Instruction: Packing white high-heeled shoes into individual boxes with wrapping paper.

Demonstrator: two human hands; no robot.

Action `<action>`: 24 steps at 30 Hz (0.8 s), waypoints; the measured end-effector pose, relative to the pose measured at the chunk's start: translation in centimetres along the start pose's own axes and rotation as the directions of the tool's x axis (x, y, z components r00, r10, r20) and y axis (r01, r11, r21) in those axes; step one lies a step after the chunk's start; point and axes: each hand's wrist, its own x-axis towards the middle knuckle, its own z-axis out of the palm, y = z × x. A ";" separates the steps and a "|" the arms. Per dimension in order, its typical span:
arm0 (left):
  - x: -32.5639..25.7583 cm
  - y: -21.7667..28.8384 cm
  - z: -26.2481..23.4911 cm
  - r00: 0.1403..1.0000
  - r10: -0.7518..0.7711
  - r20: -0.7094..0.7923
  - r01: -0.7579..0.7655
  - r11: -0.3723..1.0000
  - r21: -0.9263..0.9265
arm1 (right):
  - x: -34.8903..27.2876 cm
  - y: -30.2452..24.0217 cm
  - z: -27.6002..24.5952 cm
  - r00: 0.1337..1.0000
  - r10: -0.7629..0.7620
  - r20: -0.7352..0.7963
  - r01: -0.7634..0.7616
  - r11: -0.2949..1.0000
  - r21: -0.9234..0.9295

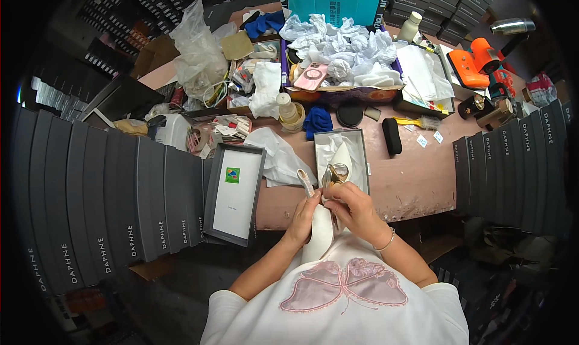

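My left hand is closed round a white shoe, held close to my body over the table's front edge. The shoe's toe points down toward me, and a light strap stands up above my fingers. My right hand is closed in a pinch at the shoe's upper part; its fingers hide what they grip. Just beyond those fingertips shows a shiny gold-toned piece, whose kind I cannot make out. Behind it, an open grey shoebox holds white tissue and another white pointed shoe.
A grey box lid lies left of the shoebox, near crumpled tissue. Grey shoebox stacks flank me left and right. Farther back are a black case, yellow brush, glue bottle and paper-filled box.
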 end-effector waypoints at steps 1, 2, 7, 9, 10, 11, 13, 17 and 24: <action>0.0 -0.1 -0.1 1.000 0.011 0.001 -0.011 1.000 -0.017 | 0.1 0.2 -0.1 0.999 -0.041 0.027 0.042 0.999 -0.032; 0.1 -0.3 0.0 1.000 0.022 0.003 -0.022 0.999 -0.035 | -0.1 0.2 0.1 0.998 -0.066 0.012 0.067 0.997 -0.047; 0.3 -1.1 0.6 0.984 0.162 -0.074 -0.151 0.979 0.139 | 0.5 1.2 1.0 0.982 -0.189 -0.019 0.178 0.950 -0.256; 0.4 -1.8 -0.4 0.988 0.079 -0.129 -0.069 0.994 0.079 | 1.4 1.0 1.8 0.986 -0.167 -0.009 0.152 0.919 -0.363; 0.4 -1.9 -0.2 0.984 0.084 -0.158 -0.073 0.994 0.079 | 1.8 0.8 1.9 0.990 -0.135 0.029 0.134 0.898 -0.419; 0.4 -2.0 0.1 0.987 0.061 -0.146 -0.048 0.995 0.090 | 2.1 0.7 1.9 0.993 -0.101 0.065 0.119 0.873 -0.473; 0.1 -2.0 0.3 0.993 0.009 -0.120 0.004 0.994 0.111 | 1.9 0.7 1.4 0.990 -0.059 0.126 0.110 0.888 -0.447; 0.4 -1.3 0.6 0.990 0.020 -0.143 -0.009 0.997 0.080 | 1.1 1.3 0.7 0.979 -0.083 0.188 0.142 0.935 -0.325; -0.3 -0.6 0.8 0.996 -0.084 -0.027 0.088 0.979 0.182 | 5.0 4.2 -2.3 0.993 -0.025 -0.116 0.005 0.985 -0.172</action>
